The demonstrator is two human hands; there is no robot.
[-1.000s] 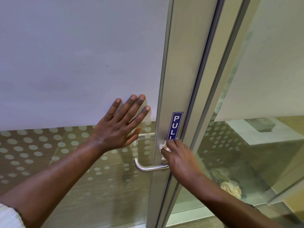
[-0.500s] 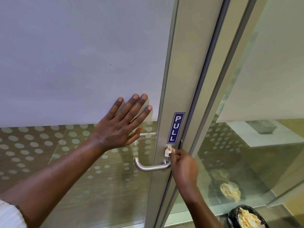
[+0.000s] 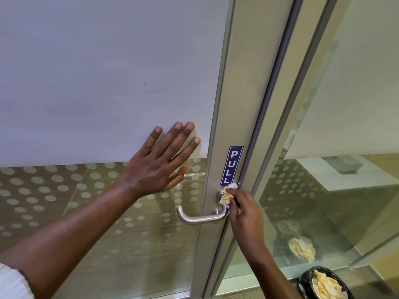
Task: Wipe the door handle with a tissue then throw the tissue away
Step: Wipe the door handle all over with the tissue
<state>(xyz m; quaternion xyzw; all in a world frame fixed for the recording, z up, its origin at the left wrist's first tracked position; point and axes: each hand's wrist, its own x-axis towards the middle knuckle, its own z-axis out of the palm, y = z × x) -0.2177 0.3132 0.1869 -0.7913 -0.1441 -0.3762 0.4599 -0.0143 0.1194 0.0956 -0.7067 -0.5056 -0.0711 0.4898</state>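
tissue (image 3: 227,195) is pinched in the curled fingers (image 3: 236,196) of the right hand (image 3: 246,209), pressed on the base of the door handle (image 3: 200,219). left hand (image 3: 159,167) is laid flat on the door glass (image 3: 108,83), holding nothing. wiping step judged in hand. next: tissue to be drawn along the lever, then dropped in the bin (image 3: 302,279).

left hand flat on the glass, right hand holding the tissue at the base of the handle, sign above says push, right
No: the head view shows the sign reads PULL, not push. The rest holds: left hand flat on the glass, right hand holding the tissue at the base of the handle.
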